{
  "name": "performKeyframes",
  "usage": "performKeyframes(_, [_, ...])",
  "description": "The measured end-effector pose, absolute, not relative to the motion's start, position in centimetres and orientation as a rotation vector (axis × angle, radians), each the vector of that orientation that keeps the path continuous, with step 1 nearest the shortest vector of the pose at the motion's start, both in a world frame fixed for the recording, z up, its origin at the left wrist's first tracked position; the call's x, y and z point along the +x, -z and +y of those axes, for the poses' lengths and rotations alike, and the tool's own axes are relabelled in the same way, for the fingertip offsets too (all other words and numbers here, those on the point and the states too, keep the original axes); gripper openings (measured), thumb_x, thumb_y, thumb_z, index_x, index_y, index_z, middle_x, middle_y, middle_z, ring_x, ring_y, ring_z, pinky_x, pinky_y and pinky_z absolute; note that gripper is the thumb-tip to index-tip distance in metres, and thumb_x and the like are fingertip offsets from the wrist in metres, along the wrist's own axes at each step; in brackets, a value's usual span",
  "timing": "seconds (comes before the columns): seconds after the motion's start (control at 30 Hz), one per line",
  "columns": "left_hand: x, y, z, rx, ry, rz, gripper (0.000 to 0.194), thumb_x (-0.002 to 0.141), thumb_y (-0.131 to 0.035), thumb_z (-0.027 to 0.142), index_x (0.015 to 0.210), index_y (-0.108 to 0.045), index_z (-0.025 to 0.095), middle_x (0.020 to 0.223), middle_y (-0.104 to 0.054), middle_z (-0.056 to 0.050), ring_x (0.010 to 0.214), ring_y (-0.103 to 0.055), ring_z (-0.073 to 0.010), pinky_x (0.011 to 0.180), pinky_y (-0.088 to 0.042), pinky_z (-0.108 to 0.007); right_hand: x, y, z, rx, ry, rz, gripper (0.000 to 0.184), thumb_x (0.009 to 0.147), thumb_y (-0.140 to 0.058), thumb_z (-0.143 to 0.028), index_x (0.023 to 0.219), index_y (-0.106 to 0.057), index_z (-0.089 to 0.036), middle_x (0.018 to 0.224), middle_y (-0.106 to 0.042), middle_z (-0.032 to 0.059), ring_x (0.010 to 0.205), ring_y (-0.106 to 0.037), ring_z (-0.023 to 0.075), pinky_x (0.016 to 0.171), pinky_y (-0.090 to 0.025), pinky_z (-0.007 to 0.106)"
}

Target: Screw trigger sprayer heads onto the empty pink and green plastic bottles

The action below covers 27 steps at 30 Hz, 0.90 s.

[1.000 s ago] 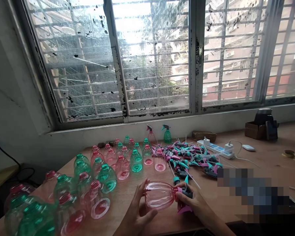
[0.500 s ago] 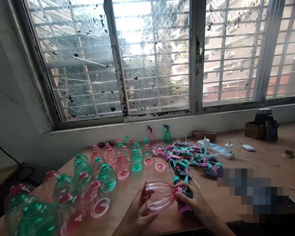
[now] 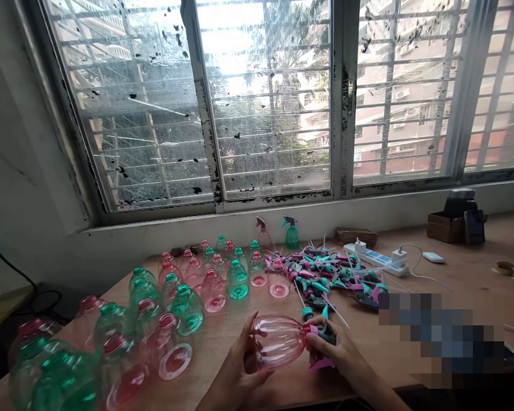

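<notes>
A clear pink ribbed bottle [image 3: 278,342] lies on its side above the table's front edge, its neck pointing right. My left hand [image 3: 237,365] is closed round its base end, with some fingers behind the bottle. At the neck, a dark grey and pink trigger spray head [image 3: 322,364] meets the bottle by its pink collar. My right hand [image 3: 340,351] grips that collar and head between thumb and fingers, hiding part of them. Just beyond my right hand lies a teal and grey spray head [image 3: 307,313].
Several pink and green open bottles, such as a green bottle [image 3: 237,279], stand to the left. Loose spray heads [image 3: 325,268] with thin tubes are heaped at centre right. Behind them are a power strip [image 3: 377,260] and a finished green spray bottle [image 3: 292,235].
My left fingers have shifted slightly on the base end, and the bottle appears turned a little about its length. My right hand has stayed at the neck.
</notes>
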State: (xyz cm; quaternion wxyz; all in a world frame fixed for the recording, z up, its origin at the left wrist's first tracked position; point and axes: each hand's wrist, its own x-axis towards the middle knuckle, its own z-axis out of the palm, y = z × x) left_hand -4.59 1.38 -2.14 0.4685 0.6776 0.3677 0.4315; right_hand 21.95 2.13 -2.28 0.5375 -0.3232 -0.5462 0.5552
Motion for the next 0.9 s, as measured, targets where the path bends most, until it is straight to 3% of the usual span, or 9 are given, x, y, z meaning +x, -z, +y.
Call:
performKeyframes(0.13, [-4.4,1.1,0.6,1.666,-1.011,0.872,0.110,0.071,-0.084,0.043,0.156,-0.013,0.039,0.121,-0.053,-0.006,0.088,-0.055,-0.0180,0.081,-0.047,-0.034,22.0,2.1,2.0,-0.784,-1.321,-1.310,0.044,0.080,-0.077,-0.053,0.099,-0.062,-0.016,0.064,-0.070,-0.0004,0.054,-0.068,0.0180,0.054,-0.054,0.029])
performKeyframes(0.3, [-4.4,-0.3,-0.4,1.774,-0.985,0.900,0.086,0.090,-0.057,0.058,0.158,-0.010,0.034,0.119,-0.055,-0.006,0.102,-0.054,-0.0246,0.092,-0.044,-0.040,21.9,1.5,1.7,-0.827,-1.314,-1.346,0.048,0.077,-0.077,-0.059,0.096,-0.063,-0.018,0.065,-0.070,-0.0001,0.055,-0.070,0.0198,0.054,-0.053,0.029])
performKeyframes(0.47, [-4.5,-0.1,-0.3,1.739,-0.966,0.911,0.091,0.086,-0.068,0.047,0.157,-0.012,0.036,0.124,-0.054,-0.006,0.110,-0.055,-0.0252,0.100,-0.042,-0.041,21.9,1.4,1.7,-0.832,-1.298,-1.356,0.047,0.078,-0.076,-0.058,0.097,-0.063,-0.017,0.064,-0.071,0.0007,0.055,-0.070,0.0203,0.055,-0.054,0.030])
performKeyframes(0.57, [-4.7,1.1,0.4,1.747,-1.006,0.886,0.098,0.081,-0.074,0.037,0.156,-0.011,0.037,0.116,-0.056,-0.005,0.102,-0.057,-0.0229,0.096,-0.044,-0.040,21.9,1.7,1.9,-0.812,-1.301,-1.326,0.047,0.078,-0.077,-0.057,0.098,-0.063,-0.017,0.063,-0.071,0.0004,0.055,-0.069,0.0195,0.055,-0.055,0.030])
performKeyframes(0.63, [-4.9,1.9,0.9,1.767,-1.025,0.899,0.099,0.081,-0.074,0.033,0.156,-0.011,0.038,0.110,-0.058,-0.004,0.092,-0.059,-0.0206,0.089,-0.047,-0.039,21.9,1.9,2.1,-0.801,-1.311,-1.316,0.046,0.078,-0.078,-0.056,0.098,-0.062,-0.017,0.063,-0.071,0.0001,0.054,-0.068,0.0188,0.055,-0.055,0.029])
performKeyframes(0.77, [-5.1,2.6,1.4,1.798,-1.057,0.945,0.094,0.082,-0.072,0.026,0.156,-0.017,0.037,0.109,-0.059,-0.004,0.096,-0.059,-0.0218,0.092,-0.046,-0.041,21.7,1.9,2.1,-0.780,-1.310,-1.295,0.043,0.078,-0.079,-0.053,0.096,-0.062,-0.017,0.063,-0.070,-0.0006,0.052,-0.067,0.0169,0.053,-0.056,0.029])
performKeyframes(0.9, [-4.8,2.4,1.4,1.789,-1.088,0.946,0.095,0.083,-0.071,0.028,0.157,-0.012,0.036,0.103,-0.060,-0.002,0.093,-0.059,-0.0209,0.092,-0.047,-0.042,21.7,1.8,1.9,-0.758,-1.318,-1.295,0.040,0.080,-0.078,-0.050,0.096,-0.062,-0.017,0.065,-0.070,-0.0006,0.053,-0.066,0.0161,0.053,-0.056,0.029])
